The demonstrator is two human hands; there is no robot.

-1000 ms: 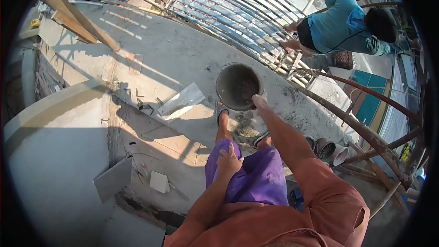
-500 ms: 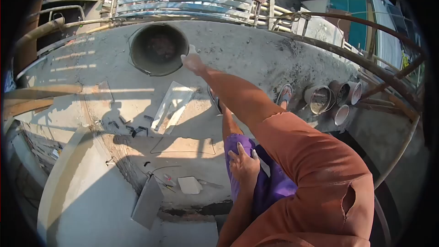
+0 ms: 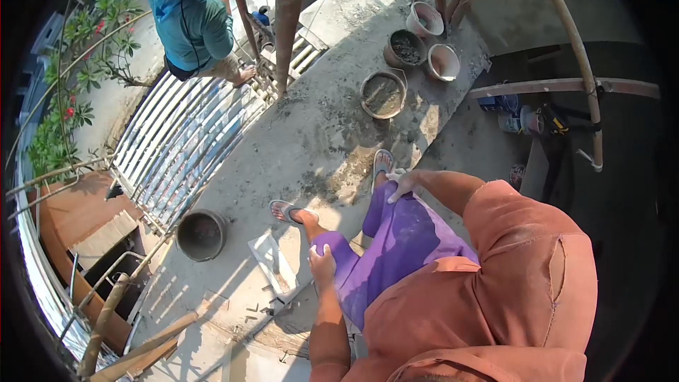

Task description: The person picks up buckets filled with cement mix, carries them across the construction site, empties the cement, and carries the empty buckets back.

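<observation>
My left hand (image 3: 322, 267) rests on my left knee, over the purple shorts (image 3: 408, 240). On the right knee lies my right hand (image 3: 403, 185), whitish at the fingers, with fingers stretched over the cloth. Both hands are open and hold nothing. A dark round bucket (image 3: 221, 235) stands away from both hands, at the left by the bamboo edge; there is some material at its bottom. Between it and my left foot a long pale whitish board or tray (image 3: 272, 262) lies on the concrete.
Several buckets stand ahead: one with grey mix (image 3: 382, 95), a dark one (image 3: 405, 49), two pinkish ones beside them. A person in a blue top (image 3: 191, 28) stands on the bamboo platform (image 3: 191, 141). Poles (image 3: 290, 21) rise upright. A drop borders the slab at right.
My right hand has let go of the dark bucket's rim and drawn back to my right knee. My view has swung right, bringing the person and the other buckets into fuller sight.
</observation>
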